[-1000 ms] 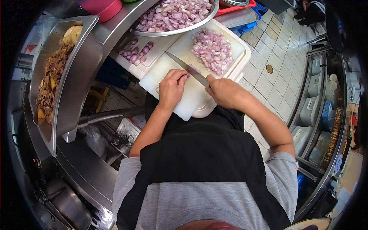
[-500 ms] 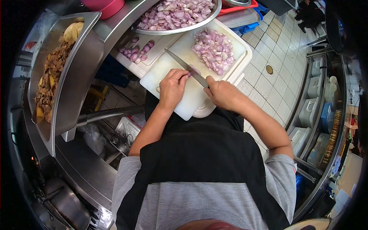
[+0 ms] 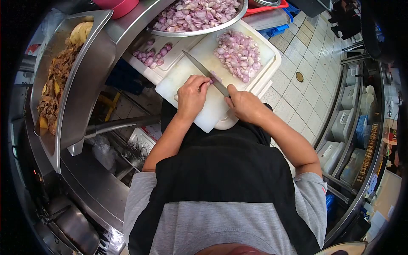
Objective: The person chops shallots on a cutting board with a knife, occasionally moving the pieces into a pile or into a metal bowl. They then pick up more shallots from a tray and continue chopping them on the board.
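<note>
At far left, a deep metal tub (image 3: 95, 55) holds brown chunks of meat (image 3: 57, 80), with pale rounded pieces (image 3: 80, 33) at its far end. A pink tub (image 3: 121, 8) stands beyond it, and then comes a wide metal bowl (image 3: 193, 34) heaped with shallot slices (image 3: 193, 16). At far right, grey boxes (image 3: 342, 123) stand in a row.

Little differs from half a second ago: the left hand (image 3: 191, 93) stays in about the same spot, while the tip of the knife (image 3: 198, 64) lies slightly farther from the body.

Whole peeled shallots (image 3: 151, 58), plump and purple-pink, lie near the white cutting board (image 3: 173, 83). On that board a small purple shallot (image 3: 211, 81) sits against the blade (fingertips hide part of it). The left hand is curled, its fingertips pinching that shallot; the right hand (image 3: 246, 104) is closed round the knife's handle. Farther right, a loose pile of slices (image 3: 238, 55) spreads on the board, pale inside with pink rims
</note>
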A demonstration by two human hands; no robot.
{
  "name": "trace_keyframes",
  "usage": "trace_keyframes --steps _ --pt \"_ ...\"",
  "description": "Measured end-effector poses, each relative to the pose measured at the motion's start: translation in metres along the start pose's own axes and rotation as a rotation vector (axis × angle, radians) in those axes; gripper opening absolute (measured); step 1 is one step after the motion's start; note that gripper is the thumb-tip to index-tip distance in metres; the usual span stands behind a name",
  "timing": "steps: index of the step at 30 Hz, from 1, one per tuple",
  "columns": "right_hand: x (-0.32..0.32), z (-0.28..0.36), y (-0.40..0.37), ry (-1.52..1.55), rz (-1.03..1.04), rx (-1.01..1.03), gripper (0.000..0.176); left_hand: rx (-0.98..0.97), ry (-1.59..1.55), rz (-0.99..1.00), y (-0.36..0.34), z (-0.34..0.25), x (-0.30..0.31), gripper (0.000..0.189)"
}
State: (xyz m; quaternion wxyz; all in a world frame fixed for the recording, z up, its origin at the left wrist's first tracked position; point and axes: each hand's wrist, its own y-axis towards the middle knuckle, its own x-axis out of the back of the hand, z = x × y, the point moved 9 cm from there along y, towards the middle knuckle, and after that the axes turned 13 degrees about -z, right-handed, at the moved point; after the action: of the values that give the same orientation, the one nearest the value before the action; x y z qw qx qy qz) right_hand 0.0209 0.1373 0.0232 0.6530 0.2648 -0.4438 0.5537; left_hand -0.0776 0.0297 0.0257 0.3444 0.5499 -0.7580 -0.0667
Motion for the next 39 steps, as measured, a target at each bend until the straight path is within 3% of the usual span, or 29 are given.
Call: trace_keyframes --steps 3,5,8,17,23,29,33,39 --pt "-0.002 -0.006 0.004 0.030 -0.018 -0.037 0.030 0.002 -0.015 -0.011 0.000 0.001 0.001 0.012" --pt "0.015 0.003 0.008 -0.010 -0.051 0.082 0.028 -0.001 -0.021 -0.020 0.000 0.000 0.001 0.011" --pt "0.033 0.010 0.004 -0.034 0.024 0.074 0.028 -0.008 -0.008 -0.018 -0.001 0.001 0.000 0.011" --pt "-0.003 -0.006 0.006 0.070 -0.080 0.005 0.028 0.019 -0.020 -0.018 0.000 -0.001 0.002 0.009" --pt "0.036 0.016 -0.001 -0.054 0.083 0.064 0.029 0.002 -0.002 -0.017 -0.001 0.000 0.001 0.009" --pt "-0.006 0.001 0.000 0.050 -0.062 -0.031 0.029 0.005 -0.017 -0.015 0.000 -0.001 0.001 0.009" --pt "0.016 0.009 0.007 -0.009 -0.051 0.076 0.029 0.000 -0.012 -0.016 0.000 0.000 0.001 0.009" --pt "0.028 0.016 -0.005 -0.024 0.046 0.038 0.028 0.004 0.014 -0.017 0.000 0.003 -0.001 0.009"
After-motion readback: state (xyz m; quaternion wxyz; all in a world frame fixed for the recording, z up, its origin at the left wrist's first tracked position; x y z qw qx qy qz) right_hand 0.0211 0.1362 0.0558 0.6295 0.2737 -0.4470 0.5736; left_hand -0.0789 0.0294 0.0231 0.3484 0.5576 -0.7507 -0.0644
